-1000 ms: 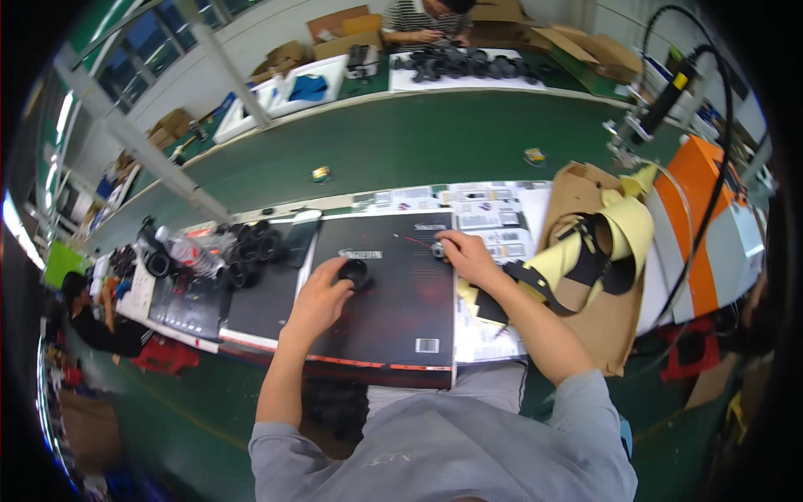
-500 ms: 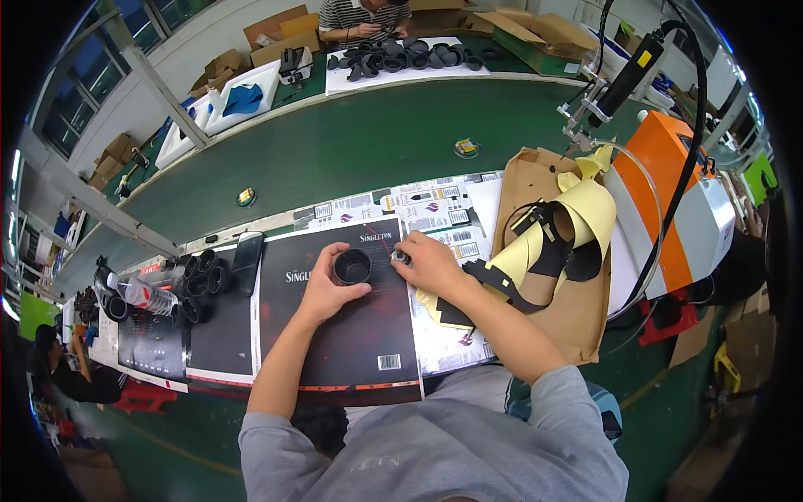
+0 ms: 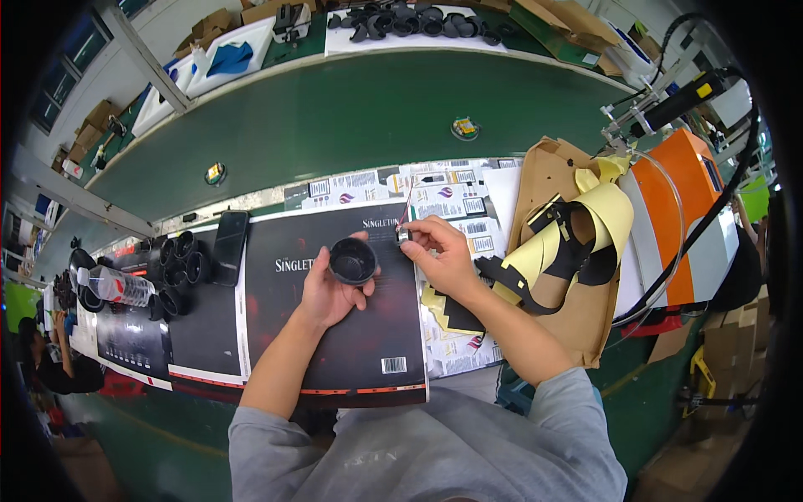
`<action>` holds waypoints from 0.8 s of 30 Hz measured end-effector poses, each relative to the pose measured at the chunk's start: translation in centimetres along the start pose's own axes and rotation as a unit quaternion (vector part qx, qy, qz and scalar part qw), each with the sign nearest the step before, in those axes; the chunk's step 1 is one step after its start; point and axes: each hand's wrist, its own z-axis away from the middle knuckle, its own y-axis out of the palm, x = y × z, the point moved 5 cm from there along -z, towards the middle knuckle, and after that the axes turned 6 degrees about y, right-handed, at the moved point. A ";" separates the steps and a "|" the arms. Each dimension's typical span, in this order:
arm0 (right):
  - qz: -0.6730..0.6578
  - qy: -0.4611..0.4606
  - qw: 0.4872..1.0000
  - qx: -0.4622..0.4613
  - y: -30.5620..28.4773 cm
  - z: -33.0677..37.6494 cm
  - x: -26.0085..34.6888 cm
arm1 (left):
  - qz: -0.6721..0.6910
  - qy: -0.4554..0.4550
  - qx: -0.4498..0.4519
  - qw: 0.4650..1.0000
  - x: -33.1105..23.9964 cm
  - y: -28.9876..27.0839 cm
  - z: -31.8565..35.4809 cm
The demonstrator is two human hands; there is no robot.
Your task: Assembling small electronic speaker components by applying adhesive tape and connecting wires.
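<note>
— Where's our round black plastic cup [image 3: 352,260]?
— Gripped in our left hand [image 3: 330,289], mouth tilted up over the black poster on the tabletop [image 3: 335,109].
— Right hand [image 3: 442,253]?
— Pinching a small metal part [image 3: 402,236] at the rim, seemingly for easy fitting.

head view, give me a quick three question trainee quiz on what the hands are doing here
1. True or false: the left hand holds a round black cup-shaped part.
2. What does the right hand pinch? A) a small metal piece with thin wires B) a water bottle C) a phone
3. Which lies on the person's left of the black poster: the phone or the yellow strips?

Key: 1 true; 2 A, the small metal piece; 3 the phone.
</note>
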 end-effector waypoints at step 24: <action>0.110 -0.180 0.977 0.033 2.4 1.3 3.0 | -0.056 -0.015 -0.179 0.982 0.1 1.5 -0.9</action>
